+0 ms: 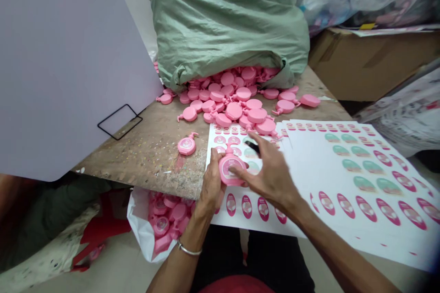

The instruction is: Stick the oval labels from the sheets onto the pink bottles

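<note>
My left hand (211,178) is closed around a small pink toy pump bottle (227,162), holding it upright with the nozzle at the top. A round printed label shows on the bottle's front. My right hand (271,169) has its thumb on that label, and a thin black object (252,147) pokes out between its fingers; its kind is unclear. Beneath both hands lies a sticker sheet (237,210) with pink and green printed labels. Another pink pump bottle (186,146), labelled, lies on the table to the left.
Many plain pink bottles (233,111) spill from a green sack (227,18) at the back. More sticker sheets (305,155) spread right. A white bag (137,224) of pink bottles hangs below the table edge. A pale panel (68,64) stands left; a carton (374,62) sits right.
</note>
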A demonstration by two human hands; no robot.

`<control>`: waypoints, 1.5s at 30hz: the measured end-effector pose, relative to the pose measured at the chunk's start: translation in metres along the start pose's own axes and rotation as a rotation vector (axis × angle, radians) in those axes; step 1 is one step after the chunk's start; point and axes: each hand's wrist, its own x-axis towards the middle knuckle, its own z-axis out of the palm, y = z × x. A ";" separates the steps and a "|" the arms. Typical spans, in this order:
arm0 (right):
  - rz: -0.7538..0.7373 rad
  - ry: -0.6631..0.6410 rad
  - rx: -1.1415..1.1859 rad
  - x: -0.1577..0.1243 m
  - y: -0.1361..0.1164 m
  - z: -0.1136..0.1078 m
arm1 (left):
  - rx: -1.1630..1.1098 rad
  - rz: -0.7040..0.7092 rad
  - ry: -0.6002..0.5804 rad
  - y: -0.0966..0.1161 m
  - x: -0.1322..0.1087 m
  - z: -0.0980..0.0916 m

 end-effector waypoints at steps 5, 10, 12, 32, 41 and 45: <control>0.170 -0.075 0.206 0.005 0.011 0.034 | 0.003 0.006 0.016 -0.004 -0.008 -0.009; 0.337 -0.051 0.084 0.042 0.083 0.023 | 0.473 0.239 0.125 0.016 0.014 -0.061; 0.382 -0.049 -0.165 0.060 0.112 0.013 | 0.780 0.399 0.270 0.028 0.034 -0.082; -0.179 -0.993 0.438 0.029 0.045 -0.057 | 1.096 0.380 -0.657 0.010 -0.023 -0.020; 0.145 -0.310 0.103 0.008 0.030 0.048 | 0.156 0.198 -0.070 0.026 0.044 -0.051; 0.006 -0.215 -0.152 -0.003 0.029 0.072 | 0.089 0.134 -0.168 0.027 0.076 -0.040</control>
